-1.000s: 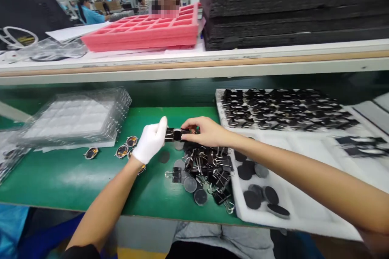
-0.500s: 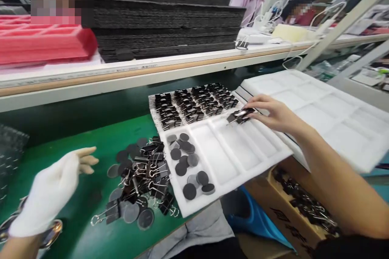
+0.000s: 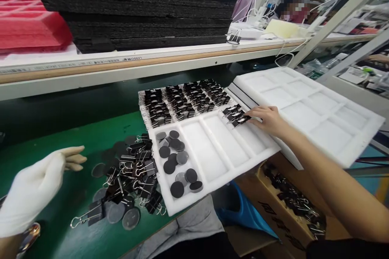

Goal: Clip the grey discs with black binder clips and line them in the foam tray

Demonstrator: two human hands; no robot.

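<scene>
My left hand [image 3: 45, 182], in a white glove with bare-looking fingertips, hovers above the green mat with its fingers stretched out and nothing in them. Right of it lies a heap of black binder clips [image 3: 133, 174] mixed with dark round discs [image 3: 131, 218]. My right hand [image 3: 266, 119] is bare and pinches a binder clip [image 3: 244, 118] at the right end of the white foam tray [image 3: 209, 145]. Other clips sit beside that one in the same compartment. Rows of clips gripping discs fill the tray's far part, and loose discs [image 3: 178, 158] lie in its left compartment.
A second white foam tray [image 3: 306, 101] stands at the right. Below the table edge are a cardboard box [image 3: 273, 210] of clips and a blue bin [image 3: 243, 210]. Black foam sheets [image 3: 146, 16] and red foam [image 3: 33, 28] are stacked on the shelf. People are beyond it.
The view has shifted, so the scene sits further left. My right hand has drawn slightly away from the clips in the compartment, which now show more plainly. My left hand stays outstretched.
</scene>
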